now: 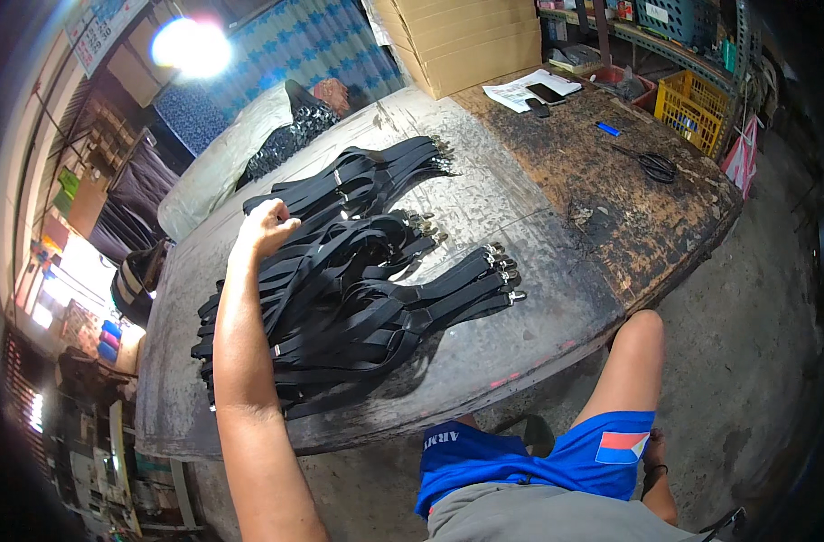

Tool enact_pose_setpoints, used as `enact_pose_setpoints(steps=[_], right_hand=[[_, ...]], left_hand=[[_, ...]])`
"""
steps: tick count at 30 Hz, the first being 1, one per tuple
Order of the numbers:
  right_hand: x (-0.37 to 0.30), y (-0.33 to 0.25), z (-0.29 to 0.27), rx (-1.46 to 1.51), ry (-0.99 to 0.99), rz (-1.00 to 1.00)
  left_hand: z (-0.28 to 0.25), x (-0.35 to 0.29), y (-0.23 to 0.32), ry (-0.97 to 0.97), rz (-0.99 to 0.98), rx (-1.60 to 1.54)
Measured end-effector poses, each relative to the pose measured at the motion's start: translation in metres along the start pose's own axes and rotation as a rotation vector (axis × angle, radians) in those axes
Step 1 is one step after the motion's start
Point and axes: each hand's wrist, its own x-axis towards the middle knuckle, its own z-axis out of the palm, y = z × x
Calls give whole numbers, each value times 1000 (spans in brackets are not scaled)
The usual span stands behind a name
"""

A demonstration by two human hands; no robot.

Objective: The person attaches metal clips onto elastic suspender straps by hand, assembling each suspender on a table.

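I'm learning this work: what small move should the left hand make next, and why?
Perhaps ease the far strap bundle slightly away from the looser strap pile: the left hand is at the bundle's left end, and the two lie close together.

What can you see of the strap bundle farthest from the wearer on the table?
The far strap bundle is many flat black bands, fabric-looking, laid roughly together and spreading slightly. Shiny metal clips cluster at its right end, and small silver-coloured fittings show partway along. It lies flat across the pale part of the table, just beyond the other black straps; where they meet is hard to separate. The left hand covers part of its left end, hiding the contact.
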Motion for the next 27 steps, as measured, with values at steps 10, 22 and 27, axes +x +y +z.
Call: enact_pose_setpoints(steps=[10, 22, 27], right_hand=[[-1, 42, -12, -33, -12, -131], [-32, 76, -49, -234, -109, -21], [-60, -12, -9, -126, 6, 67]], left_hand=[[90, 18, 73, -184, 30, 52], [80, 31, 66, -268, 58, 212], [-9, -9, 4, -57, -150, 100]])
